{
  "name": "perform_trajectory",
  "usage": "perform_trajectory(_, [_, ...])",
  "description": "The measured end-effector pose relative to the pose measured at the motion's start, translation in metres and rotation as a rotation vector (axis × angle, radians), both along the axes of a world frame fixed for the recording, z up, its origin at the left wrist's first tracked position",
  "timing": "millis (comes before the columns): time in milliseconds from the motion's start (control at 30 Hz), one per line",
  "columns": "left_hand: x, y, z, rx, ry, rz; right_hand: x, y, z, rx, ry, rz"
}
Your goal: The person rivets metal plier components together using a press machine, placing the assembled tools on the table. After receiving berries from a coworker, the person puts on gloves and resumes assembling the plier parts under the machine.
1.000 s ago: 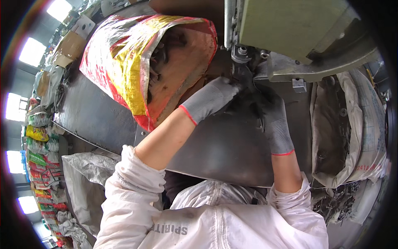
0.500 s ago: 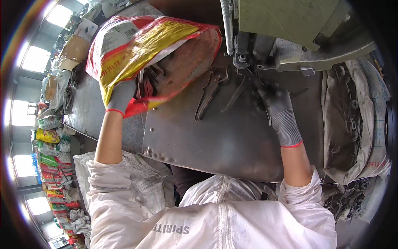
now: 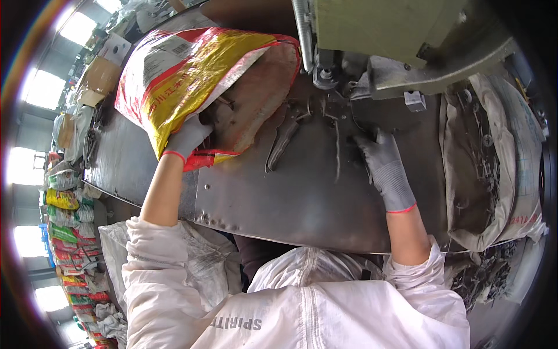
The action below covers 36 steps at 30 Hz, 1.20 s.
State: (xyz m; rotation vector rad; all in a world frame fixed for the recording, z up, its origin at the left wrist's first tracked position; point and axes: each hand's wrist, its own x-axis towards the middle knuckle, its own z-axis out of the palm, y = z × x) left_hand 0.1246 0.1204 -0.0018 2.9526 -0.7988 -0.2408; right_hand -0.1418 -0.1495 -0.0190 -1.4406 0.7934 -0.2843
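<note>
Left hand (image 3: 190, 135) at a crinkled plastic sack (image 3: 186, 81)'s mouth, right hand (image 3: 382, 154) curled over smooth metal table (image 3: 302, 212), neither grip clear enough to tell, slim tool (image 3: 285, 142) between them, blocky machine (image 3: 372, 29) beyond, rumpled cloth sack (image 3: 519, 157) rightward.

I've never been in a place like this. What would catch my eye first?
Probably the shiny red and yellow sack at the upper left, its open mouth facing right, with the gloved left hand at that mouth. Next, the bulky olive machine at the upper right. Below it, dark metal parts lie on the table, left of the gloved right hand.
</note>
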Motion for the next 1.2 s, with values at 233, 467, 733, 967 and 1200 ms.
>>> perform_trajectory(233, [-0.035, -0.014, 0.02, 0.294, 0.026, 0.01, 0.003, 0.004, 0.004, 0.054, -0.003, 0.031])
perform_trajectory(467, [-0.019, -0.005, -0.005, 0.161, -0.201, -0.098, 0.011, 0.031, -0.001, -0.219, -0.229, 0.193])
perform_trajectory(733, [-0.022, -0.002, 0.001, 0.19, -0.341, -0.559, -0.038, -0.075, 0.014, -1.309, 0.108, 0.366])
perform_trajectory(967, [-0.015, -0.009, 0.013, -0.059, 0.055, -0.404, -0.071, -0.098, 0.006, -1.252, 0.163, 0.506])
perform_trajectory(1200, [-0.033, -0.034, 0.044, -0.287, -0.183, -0.297, -0.063, -0.028, 0.033, -0.974, 0.19, 0.46])
